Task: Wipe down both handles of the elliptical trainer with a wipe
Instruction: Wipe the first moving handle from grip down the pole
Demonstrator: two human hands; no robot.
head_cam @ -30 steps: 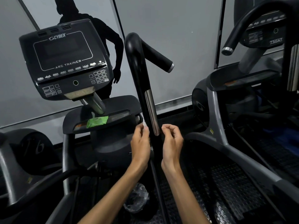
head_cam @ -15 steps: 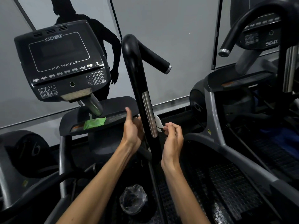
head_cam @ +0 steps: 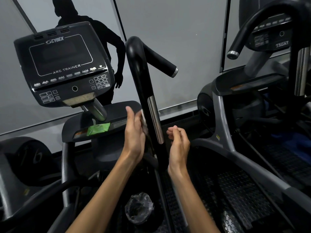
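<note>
Two hands flank the black handle, which rises upright at centre and bends over at the top into a side bar with a silver end cap. Left hand, fingers straight, presses a white wipe flat against the handle's left side, level with the steel strip; only a sliver of the wipe shows past the fingers, the rest hidden between palm and handle. Right hand hangs just right of the handle, apart from it, its fingers loosely curled and holding nothing. Left of the handle, the console reads "CYBEX ARC TRAINER"; on the tray below it lies a green packet, its print too small to read. Low in the view sits a crumpled clear plastic bag, contents indistinct. A second trainer is cut off at the right edge. Behind, a grey wall bears a dark runner silhouette, partly masked by the console.
</note>
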